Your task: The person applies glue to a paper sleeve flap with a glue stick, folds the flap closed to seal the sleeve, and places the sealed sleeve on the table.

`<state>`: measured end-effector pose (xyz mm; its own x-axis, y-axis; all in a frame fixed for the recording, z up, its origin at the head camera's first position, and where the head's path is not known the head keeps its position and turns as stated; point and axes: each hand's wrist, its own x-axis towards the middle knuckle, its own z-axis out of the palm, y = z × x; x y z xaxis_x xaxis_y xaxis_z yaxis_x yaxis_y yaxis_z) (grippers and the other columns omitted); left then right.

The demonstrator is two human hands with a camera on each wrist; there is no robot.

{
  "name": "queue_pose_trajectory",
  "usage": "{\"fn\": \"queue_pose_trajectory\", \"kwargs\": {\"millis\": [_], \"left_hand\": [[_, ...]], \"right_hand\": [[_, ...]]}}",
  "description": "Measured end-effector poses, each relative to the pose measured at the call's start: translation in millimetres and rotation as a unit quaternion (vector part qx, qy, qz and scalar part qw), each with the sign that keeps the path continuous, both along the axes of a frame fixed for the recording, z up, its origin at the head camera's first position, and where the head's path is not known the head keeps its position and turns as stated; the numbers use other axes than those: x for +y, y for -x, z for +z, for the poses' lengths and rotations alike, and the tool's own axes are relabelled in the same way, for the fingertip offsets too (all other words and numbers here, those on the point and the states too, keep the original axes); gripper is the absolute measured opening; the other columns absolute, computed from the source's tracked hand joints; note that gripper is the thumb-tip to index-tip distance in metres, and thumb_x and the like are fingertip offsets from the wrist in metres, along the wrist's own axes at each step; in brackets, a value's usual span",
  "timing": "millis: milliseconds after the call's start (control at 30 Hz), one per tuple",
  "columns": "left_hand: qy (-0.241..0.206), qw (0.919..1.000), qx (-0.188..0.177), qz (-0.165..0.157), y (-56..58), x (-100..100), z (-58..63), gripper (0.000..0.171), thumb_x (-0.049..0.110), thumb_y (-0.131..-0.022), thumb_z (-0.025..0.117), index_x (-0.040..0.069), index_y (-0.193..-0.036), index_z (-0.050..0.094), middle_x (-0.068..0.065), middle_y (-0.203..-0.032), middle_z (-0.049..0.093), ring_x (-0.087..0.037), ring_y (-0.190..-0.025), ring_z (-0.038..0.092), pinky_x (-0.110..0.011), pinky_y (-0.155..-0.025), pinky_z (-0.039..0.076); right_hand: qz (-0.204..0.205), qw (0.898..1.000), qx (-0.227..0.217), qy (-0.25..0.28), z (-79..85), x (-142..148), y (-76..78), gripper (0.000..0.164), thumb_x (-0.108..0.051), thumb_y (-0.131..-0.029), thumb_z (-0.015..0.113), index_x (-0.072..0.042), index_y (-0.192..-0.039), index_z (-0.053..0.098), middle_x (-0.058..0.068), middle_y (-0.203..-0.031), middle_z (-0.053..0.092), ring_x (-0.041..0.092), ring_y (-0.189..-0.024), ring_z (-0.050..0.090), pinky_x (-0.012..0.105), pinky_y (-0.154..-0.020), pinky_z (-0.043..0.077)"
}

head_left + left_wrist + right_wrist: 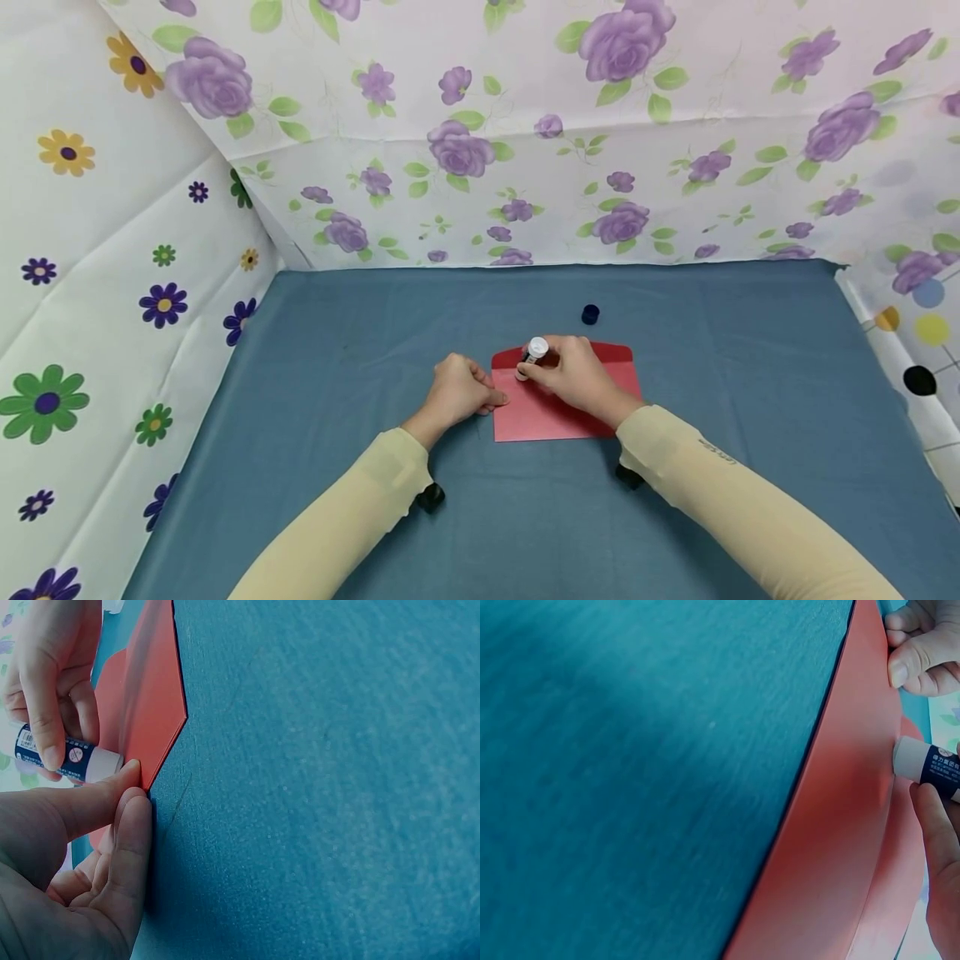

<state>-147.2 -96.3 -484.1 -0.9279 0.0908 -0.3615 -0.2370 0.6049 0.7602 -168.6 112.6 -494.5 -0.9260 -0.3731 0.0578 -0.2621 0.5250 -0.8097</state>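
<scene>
A red envelope [551, 417] lies on the blue cloth with its darker flap [615, 353] folded out at the far side. My right hand [577, 375] grips a glue stick [535, 350], white at both ends with a dark blue label. In the right wrist view the white end of the glue stick [910, 759] meets the envelope near the flap's fold. At the envelope's left edge my left hand [461, 388] pinches the paper between thumb and forefinger. The left wrist view shows this pinch at the corner, close to the glue stick [71, 756].
A dark blue cap [590, 314] stands on the cloth beyond the envelope. The blue cloth [337, 375] covers the table. Flowered sheets [465, 183] hang behind it and on the left. Dark wrist straps [431, 498] show under the sleeves.
</scene>
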Motion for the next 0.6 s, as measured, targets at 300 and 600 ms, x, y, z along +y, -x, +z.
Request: {"fn": "queue_pose_trajectory", "kwargs": {"millis": [300,600], "left_hand": [[-0.003,1.0,0.0,0.0,-0.9,1,0.0,0.021,0.022,-0.067,0.085,0.007,-0.067,0.071,-0.005,-0.059,0.068,-0.018,-0.052,0.067,-0.031,-0.051,0.055],[0.0,1.0,-0.001,0.004,-0.1,1,-0.8,0.021,0.023,-0.066,0.085,0.009,-0.066,0.07,-0.005,-0.059,0.068,-0.02,-0.053,0.067,-0.031,-0.052,0.055]], "right_hand": [[-0.008,1.0,-0.002,0.0,0.0,6,0.0,0.012,-0.036,-0.082,0.071,-0.03,-0.092,0.067,-0.015,-0.085,0.067,0.006,-0.074,0.061,0.026,-0.074,0.053],[-0.019,1.0,-0.004,-0.011,0.0,11,-0.1,0.015,-0.037,-0.081,0.073,-0.031,-0.092,0.067,-0.015,-0.087,0.067,0.002,-0.083,0.062,0.028,-0.079,0.055]]}}
